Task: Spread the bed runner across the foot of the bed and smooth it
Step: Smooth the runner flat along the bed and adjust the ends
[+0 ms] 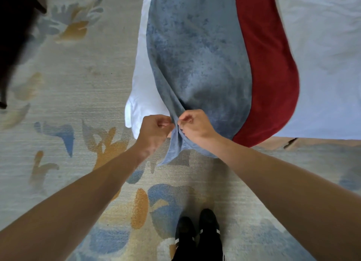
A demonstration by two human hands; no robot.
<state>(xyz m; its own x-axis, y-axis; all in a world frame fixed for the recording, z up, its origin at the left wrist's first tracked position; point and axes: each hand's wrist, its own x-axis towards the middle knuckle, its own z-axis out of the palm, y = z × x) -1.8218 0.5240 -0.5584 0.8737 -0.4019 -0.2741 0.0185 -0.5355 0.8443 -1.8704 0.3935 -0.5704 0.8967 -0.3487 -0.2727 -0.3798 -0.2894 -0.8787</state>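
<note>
A blue velvety bed runner [197,61] lies along the foot of the white bed [322,65], with a red strip [269,79] beside it on the right. The runner's near end hangs over the bed's side edge. My left hand [154,129] and my right hand [193,124] sit close together at that end. Each pinches the bunched blue cloth at its left corner, and a loose flap [170,153] dangles below them toward the floor.
White sheet [142,85] shows at the bed's corner left of the runner. A pale carpet [78,85] with blue and orange shapes covers the floor. My dark shoes [197,233] stand just below the hands. A dark object [11,36] sits at the far left.
</note>
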